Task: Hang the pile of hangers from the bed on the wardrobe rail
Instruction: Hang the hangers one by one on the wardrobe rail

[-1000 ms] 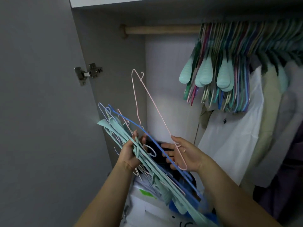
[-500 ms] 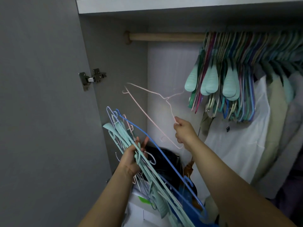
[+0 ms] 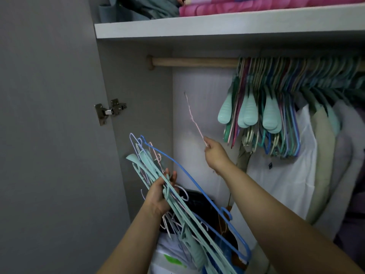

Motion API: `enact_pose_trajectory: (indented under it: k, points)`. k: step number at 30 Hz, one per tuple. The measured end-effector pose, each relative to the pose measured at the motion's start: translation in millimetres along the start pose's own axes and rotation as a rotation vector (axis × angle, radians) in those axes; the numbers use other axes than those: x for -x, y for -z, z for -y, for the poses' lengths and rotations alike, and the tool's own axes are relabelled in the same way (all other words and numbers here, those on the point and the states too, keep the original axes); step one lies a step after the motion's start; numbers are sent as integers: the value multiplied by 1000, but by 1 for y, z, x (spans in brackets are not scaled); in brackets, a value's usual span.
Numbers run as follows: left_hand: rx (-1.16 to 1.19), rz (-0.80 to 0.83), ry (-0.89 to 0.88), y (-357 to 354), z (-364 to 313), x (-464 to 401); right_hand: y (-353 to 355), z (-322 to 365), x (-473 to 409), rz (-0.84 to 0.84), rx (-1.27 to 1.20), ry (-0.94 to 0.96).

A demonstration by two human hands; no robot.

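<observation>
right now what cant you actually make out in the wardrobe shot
- Pink hanger: motion-blurred in the head view, its hook unreadable.
- Wardrobe rail: right part hidden by hung hangers.
- Hanger bundle in left hand: lower end cut off by the bottom edge; count unclear.

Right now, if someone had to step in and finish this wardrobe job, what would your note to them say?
Left hand: grips the bundle of mint, blue and pink hangers.
Right hand: pinches one thin pink wire hanger, raised below the wooden wardrobe rail, not yet hooked.
Done: a dense row of coloured hangers hangs on the rail's right part.
Left: hook the pink one, then hang the whole bundle.
</observation>
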State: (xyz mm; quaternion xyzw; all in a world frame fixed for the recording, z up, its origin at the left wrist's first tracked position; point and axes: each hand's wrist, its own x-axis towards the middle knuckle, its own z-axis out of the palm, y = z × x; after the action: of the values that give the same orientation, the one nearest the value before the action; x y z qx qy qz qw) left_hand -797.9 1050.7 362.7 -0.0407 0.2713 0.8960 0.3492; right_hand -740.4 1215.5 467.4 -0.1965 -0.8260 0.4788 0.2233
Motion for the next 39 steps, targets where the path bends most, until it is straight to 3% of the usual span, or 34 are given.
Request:
enact_pose_trajectory:
  k: [6, 13, 17, 22, 24, 30, 33, 35, 39]
  points:
    - [-49, 162, 55, -13, -18, -12, 5, 69, -1, -222, -130, 132]
    - [-192, 428, 27, -27, -39, -15, 9, 106, -52, -213, -130, 34]
    - [-199, 452, 52, -24, -43, -13, 7, 104, -70, -258, -406, -145]
    - [-113, 572, 78, -9, -43, -13, 5, 79, -71, -479, -863, -178]
    - [-39, 700, 135, -4, -40, -12, 5, 62, -65, -534, -721, -65]
    - [-35, 762, 108, 2, -31, 0, -4, 9, -1, -506, -201, 182]
    - [-25, 731, 111, 5, -24, 1, -18, -32, 40, -581, -121, 245]
    - [-15, 711, 107, 9, -20, 2, -26, -65, 49, -461, -86, 75]
    - [31, 712, 119, 13, -7, 8, -39, -126, 52, 180, 120, -434]
